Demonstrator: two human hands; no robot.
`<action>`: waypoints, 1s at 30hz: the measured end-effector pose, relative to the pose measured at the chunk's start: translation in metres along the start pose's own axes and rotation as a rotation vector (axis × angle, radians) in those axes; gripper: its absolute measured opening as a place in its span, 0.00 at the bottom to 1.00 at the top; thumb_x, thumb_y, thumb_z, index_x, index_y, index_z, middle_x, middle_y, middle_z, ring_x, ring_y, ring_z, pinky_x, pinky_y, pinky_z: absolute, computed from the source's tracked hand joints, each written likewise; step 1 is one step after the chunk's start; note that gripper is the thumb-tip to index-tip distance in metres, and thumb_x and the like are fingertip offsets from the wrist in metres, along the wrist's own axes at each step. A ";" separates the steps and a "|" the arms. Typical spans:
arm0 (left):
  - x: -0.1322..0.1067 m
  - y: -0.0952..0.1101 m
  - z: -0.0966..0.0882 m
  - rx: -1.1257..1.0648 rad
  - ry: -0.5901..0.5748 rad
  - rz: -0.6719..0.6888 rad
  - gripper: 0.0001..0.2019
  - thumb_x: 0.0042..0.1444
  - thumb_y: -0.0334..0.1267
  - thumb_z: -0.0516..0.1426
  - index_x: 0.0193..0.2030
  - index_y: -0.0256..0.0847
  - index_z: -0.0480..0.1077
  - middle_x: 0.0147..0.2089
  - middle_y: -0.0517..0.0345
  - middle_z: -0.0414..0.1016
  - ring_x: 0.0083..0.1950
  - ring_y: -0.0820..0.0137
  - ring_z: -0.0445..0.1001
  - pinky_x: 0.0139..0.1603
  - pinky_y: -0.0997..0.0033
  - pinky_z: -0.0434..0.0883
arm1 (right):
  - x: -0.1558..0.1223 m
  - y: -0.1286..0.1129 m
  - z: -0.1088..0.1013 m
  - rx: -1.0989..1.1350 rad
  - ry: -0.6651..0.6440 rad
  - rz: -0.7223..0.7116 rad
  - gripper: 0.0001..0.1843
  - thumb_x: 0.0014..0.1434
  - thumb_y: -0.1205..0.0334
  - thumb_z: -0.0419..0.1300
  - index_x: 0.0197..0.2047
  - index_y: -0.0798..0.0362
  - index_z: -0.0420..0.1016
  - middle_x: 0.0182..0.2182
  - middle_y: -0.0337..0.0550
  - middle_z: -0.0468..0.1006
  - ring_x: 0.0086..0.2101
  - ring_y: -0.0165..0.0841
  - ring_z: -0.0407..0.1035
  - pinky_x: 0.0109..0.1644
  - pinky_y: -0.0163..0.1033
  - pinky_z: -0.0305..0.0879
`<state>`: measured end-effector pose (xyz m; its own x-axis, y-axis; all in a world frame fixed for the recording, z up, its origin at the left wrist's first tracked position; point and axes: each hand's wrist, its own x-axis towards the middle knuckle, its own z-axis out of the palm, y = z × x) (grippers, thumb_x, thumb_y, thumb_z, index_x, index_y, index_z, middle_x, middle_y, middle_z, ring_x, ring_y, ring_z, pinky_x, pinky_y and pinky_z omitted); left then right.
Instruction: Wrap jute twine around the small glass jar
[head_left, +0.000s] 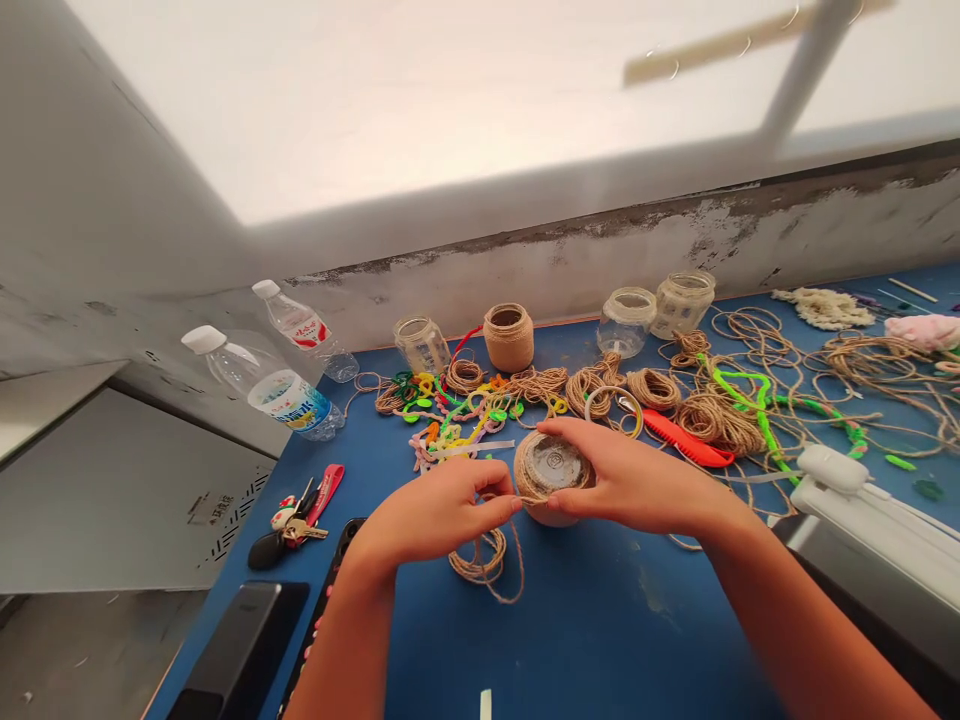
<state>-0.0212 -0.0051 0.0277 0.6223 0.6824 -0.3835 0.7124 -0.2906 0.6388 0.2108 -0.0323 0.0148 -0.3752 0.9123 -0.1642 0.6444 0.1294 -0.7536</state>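
In front of me a glass jar [556, 464] is turned base up, its sides wrapped in jute twine. My right hand [622, 475] is closed around it, the thumb low on the near side and the fingers over the far side. My left hand [457, 508] pinches a strand of twine at the jar's left edge. From that hand a loose coil of twine [480, 576] hangs down by the blue table top [585, 640]; whether it rests on the table I cannot tell.
Behind stand a twine-wrapped jar [508, 340] and bare jars [627, 322]. Coils of twine [720, 422], a red cutter [686, 438], tape [613, 392] and pipe cleaners lie across the middle. Bottles [296, 400], keys [300, 528] and a black power bank [244, 640] are left.
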 end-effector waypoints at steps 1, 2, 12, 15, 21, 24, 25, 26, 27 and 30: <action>0.000 0.000 0.000 -0.004 -0.004 -0.001 0.14 0.62 0.48 0.53 0.33 0.42 0.71 0.33 0.61 0.75 0.34 0.69 0.70 0.32 0.71 0.62 | 0.000 0.000 0.001 0.005 0.003 0.008 0.37 0.53 0.52 0.66 0.64 0.49 0.65 0.60 0.49 0.72 0.56 0.48 0.69 0.58 0.48 0.66; 0.000 0.000 0.000 -0.007 -0.008 0.000 0.14 0.62 0.48 0.52 0.33 0.42 0.71 0.33 0.61 0.75 0.34 0.69 0.70 0.32 0.71 0.62 | 0.000 -0.001 0.002 0.011 0.006 0.016 0.36 0.53 0.53 0.65 0.64 0.48 0.66 0.60 0.49 0.72 0.55 0.48 0.70 0.57 0.48 0.67; -0.004 -0.003 -0.004 -0.015 -0.026 0.023 0.13 0.63 0.47 0.53 0.34 0.42 0.71 0.34 0.62 0.75 0.35 0.70 0.70 0.34 0.72 0.63 | -0.001 -0.007 0.006 0.034 0.018 0.081 0.35 0.52 0.59 0.63 0.64 0.49 0.64 0.61 0.49 0.70 0.56 0.48 0.68 0.57 0.48 0.66; -0.006 -0.004 -0.005 -0.014 -0.033 0.028 0.14 0.63 0.48 0.52 0.34 0.42 0.71 0.34 0.63 0.75 0.35 0.71 0.70 0.33 0.73 0.62 | 0.000 -0.005 0.007 0.048 0.017 0.079 0.36 0.52 0.59 0.63 0.65 0.49 0.63 0.62 0.49 0.68 0.58 0.47 0.65 0.60 0.48 0.64; -0.006 -0.001 -0.006 -0.017 -0.038 0.057 0.14 0.63 0.47 0.53 0.34 0.42 0.72 0.34 0.62 0.75 0.36 0.71 0.70 0.35 0.72 0.63 | 0.004 -0.003 0.003 0.143 -0.027 0.090 0.37 0.52 0.58 0.65 0.65 0.49 0.63 0.59 0.49 0.72 0.55 0.46 0.69 0.57 0.48 0.67; -0.005 0.001 -0.004 -0.012 -0.043 0.058 0.13 0.63 0.47 0.53 0.35 0.42 0.72 0.35 0.63 0.76 0.36 0.71 0.71 0.35 0.72 0.63 | 0.007 -0.001 -0.001 0.185 -0.055 0.082 0.37 0.51 0.59 0.66 0.64 0.50 0.64 0.58 0.48 0.72 0.55 0.46 0.69 0.58 0.47 0.67; -0.005 0.001 -0.003 -0.010 -0.043 0.060 0.13 0.63 0.47 0.53 0.35 0.43 0.72 0.35 0.63 0.76 0.36 0.71 0.71 0.35 0.72 0.63 | 0.009 0.001 -0.003 0.197 -0.066 0.080 0.37 0.50 0.59 0.66 0.64 0.50 0.64 0.58 0.47 0.72 0.55 0.46 0.69 0.58 0.47 0.66; -0.004 0.002 -0.002 -0.008 -0.040 0.063 0.13 0.63 0.47 0.53 0.35 0.43 0.72 0.35 0.64 0.76 0.36 0.71 0.71 0.35 0.72 0.63 | 0.010 0.003 -0.004 0.211 -0.079 0.076 0.38 0.50 0.59 0.67 0.64 0.49 0.64 0.58 0.46 0.72 0.55 0.46 0.69 0.58 0.47 0.67; -0.004 0.002 -0.001 -0.008 -0.036 0.067 0.13 0.63 0.47 0.53 0.34 0.43 0.71 0.35 0.64 0.76 0.36 0.71 0.71 0.36 0.72 0.62 | 0.011 0.006 -0.006 0.226 -0.095 0.070 0.38 0.50 0.59 0.67 0.64 0.49 0.64 0.58 0.46 0.73 0.55 0.45 0.70 0.58 0.47 0.67; -0.003 0.002 -0.001 -0.011 -0.025 0.069 0.13 0.63 0.47 0.53 0.34 0.43 0.71 0.35 0.64 0.75 0.36 0.71 0.70 0.36 0.72 0.62 | 0.014 0.016 -0.009 0.289 -0.142 0.038 0.39 0.50 0.58 0.69 0.65 0.47 0.64 0.58 0.44 0.74 0.55 0.45 0.70 0.58 0.46 0.68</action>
<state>-0.0218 -0.0076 0.0311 0.6779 0.6437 -0.3552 0.6642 -0.3290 0.6713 0.2216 -0.0143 0.0060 -0.4568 0.8482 -0.2680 0.4518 -0.0383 -0.8913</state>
